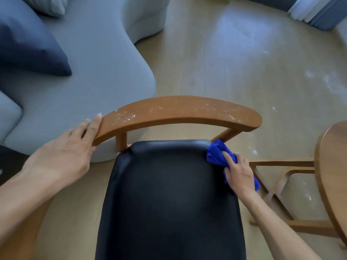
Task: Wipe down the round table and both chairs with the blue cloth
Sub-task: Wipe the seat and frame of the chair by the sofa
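Observation:
A wooden chair with a black padded seat (169, 199) stands right below me. Its curved wooden backrest (178, 114) is speckled with white dust. My left hand (65, 152) rests on the backrest's left end, fingers straight along the wood. My right hand (237, 173) presses the crumpled blue cloth (216, 152) onto the seat's far right corner, with the fingers lying over the cloth. The round wooden table (332, 166) shows only as an edge at the right.
A grey sofa (93, 72) with a dark blue cushion (28, 47) stands just behind the chair on the left. The table's wooden base frame (281, 194) lies on the floor at the right. White dust patches mark the wooden floor (244, 62).

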`<state>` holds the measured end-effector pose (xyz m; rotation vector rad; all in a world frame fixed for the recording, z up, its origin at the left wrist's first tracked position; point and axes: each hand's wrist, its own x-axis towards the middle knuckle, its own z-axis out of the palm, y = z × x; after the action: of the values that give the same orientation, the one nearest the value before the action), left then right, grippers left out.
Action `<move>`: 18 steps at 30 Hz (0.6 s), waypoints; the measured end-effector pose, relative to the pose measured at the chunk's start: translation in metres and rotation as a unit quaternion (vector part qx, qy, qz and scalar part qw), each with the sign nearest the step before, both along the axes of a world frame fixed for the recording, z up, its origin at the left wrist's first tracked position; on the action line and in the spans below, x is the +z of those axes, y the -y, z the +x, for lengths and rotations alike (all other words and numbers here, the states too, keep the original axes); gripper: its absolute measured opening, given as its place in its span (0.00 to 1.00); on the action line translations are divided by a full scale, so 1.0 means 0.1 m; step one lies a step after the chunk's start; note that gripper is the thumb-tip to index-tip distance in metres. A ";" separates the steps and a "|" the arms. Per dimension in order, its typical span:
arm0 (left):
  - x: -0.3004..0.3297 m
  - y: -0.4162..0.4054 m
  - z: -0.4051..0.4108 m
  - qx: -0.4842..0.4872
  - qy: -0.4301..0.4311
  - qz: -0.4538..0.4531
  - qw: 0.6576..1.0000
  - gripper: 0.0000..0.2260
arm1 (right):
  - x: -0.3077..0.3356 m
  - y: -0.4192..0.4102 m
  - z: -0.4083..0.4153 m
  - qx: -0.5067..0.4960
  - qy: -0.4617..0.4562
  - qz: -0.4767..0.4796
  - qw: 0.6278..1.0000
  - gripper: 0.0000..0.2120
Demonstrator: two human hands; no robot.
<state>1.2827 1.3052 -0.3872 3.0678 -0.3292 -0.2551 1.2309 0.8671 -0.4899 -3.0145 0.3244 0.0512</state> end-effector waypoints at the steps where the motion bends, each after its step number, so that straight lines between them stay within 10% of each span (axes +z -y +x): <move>1: 0.00 0.00 0.00 0.005 -0.005 0.001 1.000 0.33 | -0.04 -0.05 -0.11 -0.072 0.009 0.026 0.997 0.23; 4: -0.07 -0.04 0.02 0.008 -0.016 0.034 0.999 0.33 | -0.13 -0.34 -0.17 -0.286 0.046 0.107 0.951 0.21; 7: -0.21 -0.12 0.11 0.010 -0.039 0.055 0.998 0.34 | -0.12 -0.89 -0.20 -0.269 0.033 0.085 0.959 0.23; 13: -0.41 -0.26 0.16 0.008 -0.060 0.083 0.995 0.35 | -0.02 -2.59 -0.70 0.056 0.001 0.117 0.992 0.20; 18: -0.22 -0.13 0.11 -0.011 -0.031 0.046 0.998 0.34 | -0.16 -2.19 -1.04 0.352 0.049 0.071 0.932 0.10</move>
<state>1.2935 1.3186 -0.4097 3.1391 -0.3590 -0.3745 1.1265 1.0866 -0.5062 -2.8029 -0.7415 -0.0180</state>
